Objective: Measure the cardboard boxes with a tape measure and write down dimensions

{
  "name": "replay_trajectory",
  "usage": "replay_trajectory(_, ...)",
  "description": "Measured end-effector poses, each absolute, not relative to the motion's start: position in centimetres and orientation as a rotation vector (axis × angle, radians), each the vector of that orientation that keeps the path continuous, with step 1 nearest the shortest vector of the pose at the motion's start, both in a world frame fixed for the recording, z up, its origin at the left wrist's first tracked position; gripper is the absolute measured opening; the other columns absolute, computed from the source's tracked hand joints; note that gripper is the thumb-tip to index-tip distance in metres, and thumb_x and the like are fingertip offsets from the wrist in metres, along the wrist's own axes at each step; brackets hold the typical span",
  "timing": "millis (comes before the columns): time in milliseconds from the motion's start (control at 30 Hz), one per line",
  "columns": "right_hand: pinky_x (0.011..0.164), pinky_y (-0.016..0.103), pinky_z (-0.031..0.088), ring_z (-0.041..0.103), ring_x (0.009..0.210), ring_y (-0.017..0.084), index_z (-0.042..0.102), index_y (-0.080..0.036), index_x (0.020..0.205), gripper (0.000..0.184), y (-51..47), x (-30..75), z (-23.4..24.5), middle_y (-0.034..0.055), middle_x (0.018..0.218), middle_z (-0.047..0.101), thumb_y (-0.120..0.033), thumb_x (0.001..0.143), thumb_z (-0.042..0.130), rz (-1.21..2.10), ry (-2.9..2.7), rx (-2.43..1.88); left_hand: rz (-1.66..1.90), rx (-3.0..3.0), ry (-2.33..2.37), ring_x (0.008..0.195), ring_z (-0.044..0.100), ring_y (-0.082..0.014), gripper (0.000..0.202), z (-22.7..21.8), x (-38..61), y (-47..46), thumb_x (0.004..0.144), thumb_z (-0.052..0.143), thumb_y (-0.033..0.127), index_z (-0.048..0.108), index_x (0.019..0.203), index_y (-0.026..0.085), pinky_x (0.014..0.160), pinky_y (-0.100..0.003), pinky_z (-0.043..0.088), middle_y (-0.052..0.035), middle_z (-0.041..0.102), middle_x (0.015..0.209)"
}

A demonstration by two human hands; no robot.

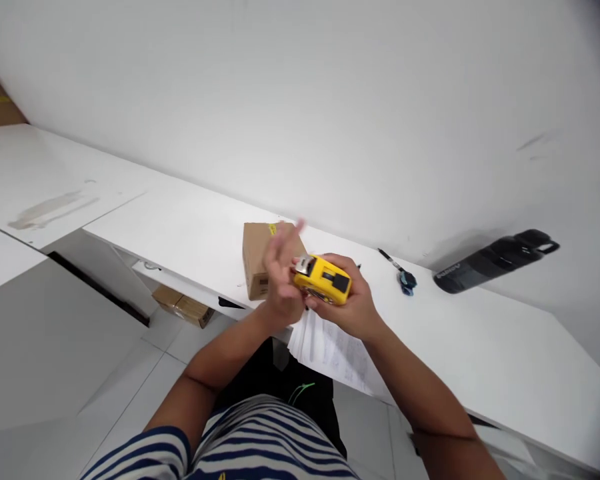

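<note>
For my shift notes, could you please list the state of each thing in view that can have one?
Yellow tape measure: held in the right hand; blade extension unclear.
Left hand: blurred, hold unclear.
Cardboard box: looks closed, top partly hidden.
Black bottle: capped, standing.
Papers: stacked, partly hidden.
Pen-like item: lying down.

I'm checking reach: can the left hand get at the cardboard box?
Probably yes: the left hand looks close to the cardboard box, with nothing visible between them.
</note>
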State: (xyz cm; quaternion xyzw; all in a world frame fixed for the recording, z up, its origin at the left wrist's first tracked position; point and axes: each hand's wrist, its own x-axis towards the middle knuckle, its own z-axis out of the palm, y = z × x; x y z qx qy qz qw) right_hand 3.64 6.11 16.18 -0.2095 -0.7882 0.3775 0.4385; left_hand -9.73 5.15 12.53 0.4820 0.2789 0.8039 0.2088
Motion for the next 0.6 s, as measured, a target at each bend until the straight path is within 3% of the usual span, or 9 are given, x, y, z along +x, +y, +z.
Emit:
replay_trajectory(100, 0.091, 0.038, 0.052, 0.062, 0.110, 0.025, 0.057, -0.029, 0.122, 0.051, 8.4, 0.4, 18.2, 0.0065, 0.124, 0.062, -0.037, 0.075, 0.076, 0.869, -2.125, -0.480, 2.367, 1.204, 1.162, 0.147, 0.023, -0.0261, 0.079, 12.7, -14.6, 4.6, 0.083, 0.036, 0.077, 0.027, 0.144, 0.028, 0.119, -0.045, 0.020, -0.0115, 0.030, 0.156)
replay_trajectory(167, 0.086, 0.036, 0.052, 0.063, 0.104, 0.023, 0.059, -0.027, 0.121, 0.049, 10.6, -1.1, 19.9, 0.0058, 0.121, 0.064, -0.036, 0.075, 0.074, 0.869, -2.291, -0.532, 2.099, 1.087, 1.492, 0.148, 0.019, -0.0286, 0.087, 11.7, -16.8, 4.3, 0.079, 0.060, 0.066, 0.025, 0.146, 0.025, 0.120, -0.047, 0.015, -0.0147, 0.026, 0.157)
replay_trajectory(233, 0.079, 0.033, 0.052, 0.064, 0.096, 0.022, 0.060, -0.025, 0.119, 0.046, 12.9, -2.3, 21.7, 0.0044, 0.113, 0.067, -0.035, 0.075, 0.071, 0.867, -2.482, -0.598, 1.800, 0.934, 1.610, 0.148, 0.018, -0.0329, 0.101, 10.1, -17.7, 4.0, 0.068, 0.078, 0.053, 0.024, 0.147, 0.022, 0.119, -0.049, 0.017, -0.0180, 0.023, 0.157)
replay_trajectory(400, 0.071, 0.029, 0.049, 0.063, 0.088, 0.020, 0.064, -0.025, 0.107, 0.039, 15.9, -5.3, 24.6, 0.0014, 0.100, 0.069, -0.034, 0.069, 0.071, 0.693, -2.960, -0.688, 1.746, 0.763, 1.328, 0.138, 0.039, -0.0298, 0.090, 7.4, -16.8, 4.2, 0.076, 0.073, 0.039, 0.020, 0.147, 0.022, 0.110, -0.042, 0.038, -0.0166, 0.030, 0.155)
replay_trajectory(600, 0.067, 0.027, 0.047, 0.064, 0.084, 0.020, 0.063, -0.023, 0.096, 0.035, 16.1, -8.2, 24.7, 0.0024, 0.097, 0.070, -0.042, 0.069, 0.071, 0.630, -3.116, -0.691, 1.653, 0.811, 1.142, 0.125, 0.053, -0.0275, 0.077, 7.6, -17.5, 4.4, 0.079, 0.070, 0.038, 0.029, 0.143, 0.022, 0.101, -0.040, 0.046, -0.0140, 0.045, 0.145)
